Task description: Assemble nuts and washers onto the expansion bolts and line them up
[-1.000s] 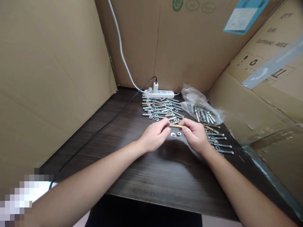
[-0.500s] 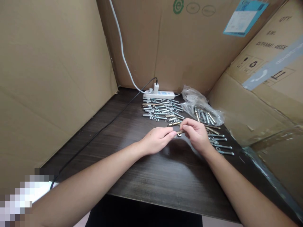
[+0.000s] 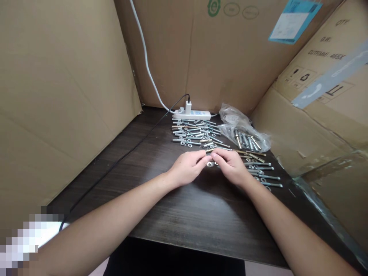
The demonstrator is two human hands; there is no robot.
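Observation:
My left hand [image 3: 188, 167] and my right hand [image 3: 230, 164] meet over the table, thumbs and fingertips pinched together. Between them is a thin brass-coloured metal sleeve, which showed half a second ago and is now nearly all hidden by the fingers. My left hand is closed on it; what the right fingertips pinch I cannot make out. Just below the fingertips lies a nut [image 3: 209, 164], with another small ring-like part partly covered beside it. Behind the hands a brass-coloured sleeve [image 3: 210, 150] lies on the table. Long bolts [image 3: 266, 178] and washers lie right of my right hand.
Rows of bolts, sleeves, nuts and washers [image 3: 195, 134] cover the table's back. A clear plastic bag [image 3: 234, 115] with bolts [image 3: 247, 141] lies at right. A power strip [image 3: 198, 115], its white cable and a black cord [image 3: 123, 157] run behind and left. Cardboard walls [image 3: 161, 57] surround the table.
My right hand has come left and closer to my left hand, so the fingertips now touch and cover the brass-coloured sleeve. The view has shifted slightly.

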